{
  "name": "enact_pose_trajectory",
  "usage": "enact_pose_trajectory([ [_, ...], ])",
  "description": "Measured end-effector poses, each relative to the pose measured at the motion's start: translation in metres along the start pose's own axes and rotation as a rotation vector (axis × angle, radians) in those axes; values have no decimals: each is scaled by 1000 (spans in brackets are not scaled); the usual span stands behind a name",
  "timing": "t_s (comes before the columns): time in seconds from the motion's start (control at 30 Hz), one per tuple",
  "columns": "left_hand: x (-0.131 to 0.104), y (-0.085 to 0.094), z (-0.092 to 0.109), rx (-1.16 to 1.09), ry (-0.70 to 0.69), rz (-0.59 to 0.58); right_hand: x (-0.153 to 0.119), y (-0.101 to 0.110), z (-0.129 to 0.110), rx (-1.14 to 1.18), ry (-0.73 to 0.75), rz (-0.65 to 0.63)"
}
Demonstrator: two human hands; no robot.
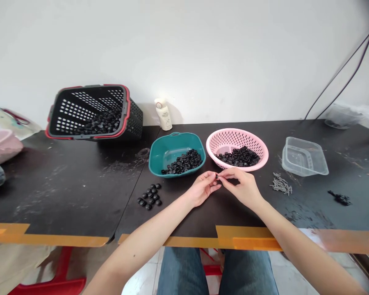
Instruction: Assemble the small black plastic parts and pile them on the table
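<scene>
My left hand (203, 187) and my right hand (241, 186) meet in front of the pink basket, fingertips closed around one small black part (217, 177). Its exact shape is mostly covered by the fingers. Behind the hands, a teal basin (160, 149) holds many small round black pieces (184, 161). The pink perforated basket (224, 135) contains black ring-like pieces (241, 156). Left of my left hand, several black discs (150, 196) lie loose on the table. A pile of thin metal pins (281, 184) lies to the right of my right hand.
A dark basket with red trim (135, 116) lies tilted at the back left, with black pieces inside. A white bottle (163, 115) stands against the wall. Toward the right are a clear plastic container (304, 157) and small black bits (340, 198). Orange tape (249, 237) lines the table's front edge.
</scene>
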State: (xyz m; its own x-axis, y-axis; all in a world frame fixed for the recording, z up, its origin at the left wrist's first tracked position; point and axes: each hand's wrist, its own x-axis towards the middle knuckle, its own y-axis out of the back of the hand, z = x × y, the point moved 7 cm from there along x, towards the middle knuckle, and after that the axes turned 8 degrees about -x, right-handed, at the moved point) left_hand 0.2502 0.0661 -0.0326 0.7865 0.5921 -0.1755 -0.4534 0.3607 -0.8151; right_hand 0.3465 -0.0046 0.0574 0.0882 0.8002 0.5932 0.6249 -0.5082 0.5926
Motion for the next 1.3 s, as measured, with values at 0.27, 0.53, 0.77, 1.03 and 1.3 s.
enact_pose_trajectory([
  [0.27, 0, -1, 0, 41, -20, 23, 0, -5, -2, -42, 38, -39],
  [0.53, 1, 2, -2, 80, -30, 36, 0, -9, 11, 170, -119, -106],
  [0.77, 1, 2, 0, 12, 6, 25, 21, 13, 26, 236, -185, 36],
  [1.03, -2, -1, 2, -38, 43, 0, 110, -18, 77, -131, -317, -390],
  [1.3, -1, 4, 0, -102, 18, 27, 120, -56, 84, -104, -416, -647],
])
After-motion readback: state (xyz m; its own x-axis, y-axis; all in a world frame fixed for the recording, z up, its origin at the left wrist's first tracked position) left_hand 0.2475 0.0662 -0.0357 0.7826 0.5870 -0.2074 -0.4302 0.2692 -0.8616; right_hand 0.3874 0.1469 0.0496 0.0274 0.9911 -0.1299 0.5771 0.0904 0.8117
